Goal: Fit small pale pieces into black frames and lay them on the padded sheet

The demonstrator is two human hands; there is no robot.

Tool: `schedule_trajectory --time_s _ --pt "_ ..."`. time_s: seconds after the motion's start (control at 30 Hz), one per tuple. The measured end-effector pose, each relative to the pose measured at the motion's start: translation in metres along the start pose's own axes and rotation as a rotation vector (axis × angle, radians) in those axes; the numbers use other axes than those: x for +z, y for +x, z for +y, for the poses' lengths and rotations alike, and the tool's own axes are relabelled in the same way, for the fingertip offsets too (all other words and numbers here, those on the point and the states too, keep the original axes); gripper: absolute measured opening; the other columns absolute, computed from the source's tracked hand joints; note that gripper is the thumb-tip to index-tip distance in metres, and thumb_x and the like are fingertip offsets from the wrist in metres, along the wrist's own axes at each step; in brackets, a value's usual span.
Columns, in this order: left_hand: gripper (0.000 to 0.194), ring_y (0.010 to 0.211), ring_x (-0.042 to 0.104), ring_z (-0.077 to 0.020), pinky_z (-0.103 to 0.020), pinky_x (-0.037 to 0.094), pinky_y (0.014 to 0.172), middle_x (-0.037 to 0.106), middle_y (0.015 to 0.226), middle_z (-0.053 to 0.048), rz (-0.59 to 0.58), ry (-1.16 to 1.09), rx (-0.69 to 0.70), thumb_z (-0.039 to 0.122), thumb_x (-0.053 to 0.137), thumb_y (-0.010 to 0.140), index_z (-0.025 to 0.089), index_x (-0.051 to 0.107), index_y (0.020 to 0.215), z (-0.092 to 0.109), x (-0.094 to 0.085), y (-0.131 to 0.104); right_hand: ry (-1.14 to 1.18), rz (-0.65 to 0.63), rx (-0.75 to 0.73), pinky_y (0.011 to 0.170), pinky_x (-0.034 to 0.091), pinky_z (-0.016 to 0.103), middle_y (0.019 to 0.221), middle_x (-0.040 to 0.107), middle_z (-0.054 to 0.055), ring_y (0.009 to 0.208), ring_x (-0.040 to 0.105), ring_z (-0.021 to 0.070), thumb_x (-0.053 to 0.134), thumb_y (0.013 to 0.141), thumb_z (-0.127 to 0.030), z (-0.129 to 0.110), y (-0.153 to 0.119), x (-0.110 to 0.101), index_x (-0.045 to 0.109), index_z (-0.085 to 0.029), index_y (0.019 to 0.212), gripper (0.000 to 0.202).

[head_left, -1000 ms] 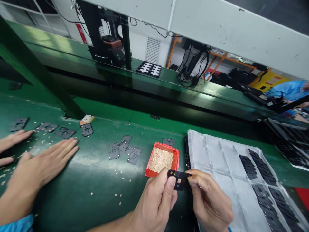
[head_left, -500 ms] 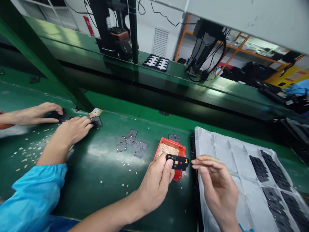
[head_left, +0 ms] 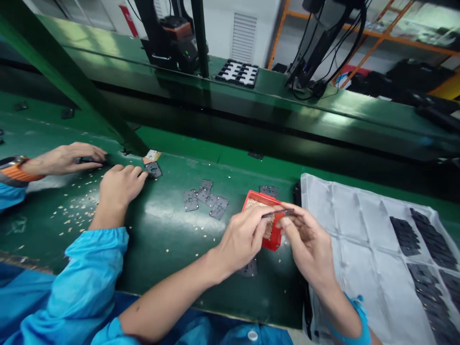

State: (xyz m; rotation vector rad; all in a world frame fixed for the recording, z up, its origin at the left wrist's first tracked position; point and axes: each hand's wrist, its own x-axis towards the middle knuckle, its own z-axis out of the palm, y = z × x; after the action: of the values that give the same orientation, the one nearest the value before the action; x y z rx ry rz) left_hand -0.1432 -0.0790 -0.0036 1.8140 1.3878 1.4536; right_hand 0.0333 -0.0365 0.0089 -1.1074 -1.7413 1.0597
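One thin, flat black plate (head_left: 278,213) held edge-on over red rectangular plastic bin (head_left: 274,242) of small pale chips (head_left: 253,203). Plate's near end clasped between thumb and fingers of left hand (head_left: 246,235); other end flanked by half-curled fingers of right hand (head_left: 309,242) — whether pinched there cannot be told. Several dark cut-out plates (head_left: 206,197) clustered left of bin on glossy green tabletop (head_left: 168,287). White sheet-lined tray (head_left: 348,220) set at right, rows of black plates (head_left: 405,235) laid in its compartments.

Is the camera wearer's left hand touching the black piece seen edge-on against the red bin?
Touching. The head view shows the left hand pinching one end of the black piece, the rest sticking out.
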Motion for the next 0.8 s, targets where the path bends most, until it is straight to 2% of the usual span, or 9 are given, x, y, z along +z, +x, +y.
schedule_trajectory --time_s 0.07,0.13,0.23,0.3,0.43,0.5,0.63,0.73,0.8 --pt "0.031 0.099 0.071 -0.0212 -0.036 0.058 0.087 0.075 0.111 -0.012 -0.004 0.17 0.126 0.015 0.04 0.109 0.016 0.067 0.127 -0.011 -0.004 0.005 -0.048 0.061 -0.062 0.084 0.065 0.035 0.109 0.079 0.006 0.09 0.077 0.0182 0.061 0.103 -0.024 0.009 0.004 0.002 0.074 -0.024 0.121 0.022" --pt "0.032 0.096 0.071 -0.0225 -0.037 0.058 0.085 0.076 0.109 -0.013 0.002 0.298 0.174 0.013 0.043 0.108 0.015 0.069 0.127 -0.019 -0.007 0.008 -0.094 0.096 -0.163 0.097 0.064 0.042 0.119 0.079 0.007 0.104 0.078 0.0207 0.055 0.104 -0.018 0.016 0.007 0.003 0.077 -0.025 0.117 0.026" --pt "0.03 0.097 0.072 -0.0226 -0.037 0.057 0.086 0.078 0.111 -0.013 -0.013 0.236 0.143 0.012 0.047 0.107 0.014 0.071 0.125 -0.021 -0.009 0.011 -0.165 0.089 -0.212 0.108 0.059 0.047 0.13 0.077 0.007 0.118 0.075 0.0227 0.053 0.104 -0.017 0.021 0.008 0.002 0.077 -0.025 0.126 0.033" --pt "0.025 0.093 0.072 -0.0199 -0.033 0.056 0.085 0.079 0.105 -0.011 -0.045 0.099 0.028 0.014 0.049 0.107 0.014 0.073 0.116 -0.018 -0.008 0.011 -0.142 0.076 -0.128 0.103 0.061 0.046 0.132 0.077 0.008 0.115 0.076 0.0235 0.061 0.102 -0.023 0.022 0.007 0.001 0.076 -0.024 0.128 0.03" --pt "0.031 0.065 0.061 -0.013 -0.025 0.047 0.066 0.068 0.072 -0.001 -0.097 -0.089 -0.264 0.027 0.052 0.107 0.015 0.068 0.084 -0.007 -0.005 0.007 -0.072 0.089 -0.018 0.077 0.066 0.035 0.092 0.083 0.005 0.079 0.079 0.0196 0.066 0.101 -0.031 0.019 0.004 0.0 0.078 -0.021 0.108 0.017" --pt "0.037 0.057 0.053 -0.011 -0.023 0.041 0.059 0.06 0.064 0.001 -0.122 -0.152 -0.352 0.033 0.051 0.107 0.016 0.062 0.076 -0.002 -0.004 0.004 -0.055 0.092 -0.013 0.073 0.065 0.032 0.086 0.081 0.004 0.073 0.077 0.018 0.065 0.101 -0.03 0.013 0.002 0.0 0.078 -0.02 0.108 0.018" --pt "0.04 0.055 0.051 -0.0105 -0.023 0.039 0.057 0.058 0.063 0.002 -0.155 -0.215 -0.388 0.037 0.048 0.108 0.018 0.057 0.074 0.009 -0.003 -0.004 0.021 0.09 0.023 0.068 0.065 0.03 0.093 0.081 0.003 0.068 0.073 0.0154 0.066 0.1 -0.032 -0.003 -0.004 -0.002 0.077 -0.023 0.122 0.026" --pt "0.039 0.057 0.054 -0.0108 -0.024 0.041 0.06 0.06 0.065 0.002 -0.155 -0.208 -0.34 0.035 0.046 0.109 0.018 0.057 0.075 0.016 -0.001 -0.008 0.067 0.118 0.049 0.061 0.062 0.026 0.074 0.074 -0.001 0.059 0.067 0.0135 0.064 0.102 -0.032 -0.01 -0.01 -0.001 0.08 -0.023 0.113 0.022" --pt "0.038 0.058 0.055 -0.011 -0.024 0.042 0.062 0.061 0.066 0.001 -0.146 -0.209 -0.334 0.034 0.045 0.11 0.018 0.058 0.078 0.018 0.0 -0.01 0.118 0.113 0.053 0.063 0.063 0.026 0.077 0.076 0.0 0.062 0.07 0.0138 0.066 0.1 -0.029 -0.011 -0.014 -0.001 0.079 -0.022 0.111 0.019"
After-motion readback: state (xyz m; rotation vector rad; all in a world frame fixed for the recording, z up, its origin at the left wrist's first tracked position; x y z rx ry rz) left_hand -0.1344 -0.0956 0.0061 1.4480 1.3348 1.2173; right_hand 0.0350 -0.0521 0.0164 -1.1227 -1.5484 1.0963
